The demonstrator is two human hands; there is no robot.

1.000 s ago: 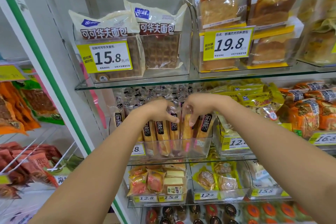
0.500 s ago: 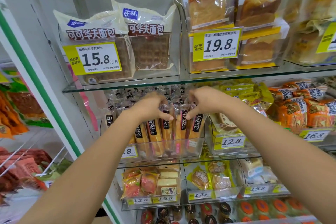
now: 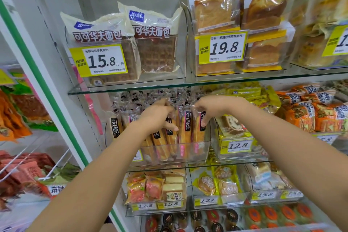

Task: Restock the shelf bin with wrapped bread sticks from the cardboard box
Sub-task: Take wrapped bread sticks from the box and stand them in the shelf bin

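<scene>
Clear shelf bin [image 3: 204,149], middle glass shelf: holds wrapped bread sticks [image 3: 185,128] standing upright in rows, black labels facing near. Left hand [image 3: 158,117] rests on the sticks at centre-left, fingers curled loosely, not clearly pinching anything. Right hand [image 3: 209,108] at the sticks' tops to the right, fingertips bent down onto one wrapper; whether it grips cannot be told. Upper shelf: clear bin with cocoa waffle bread packs [image 3: 156,43], tagged 15.8. Right neighbour bin [image 3: 239,147]: yellow-wrapped cakes, tagged 12.8.
</scene>
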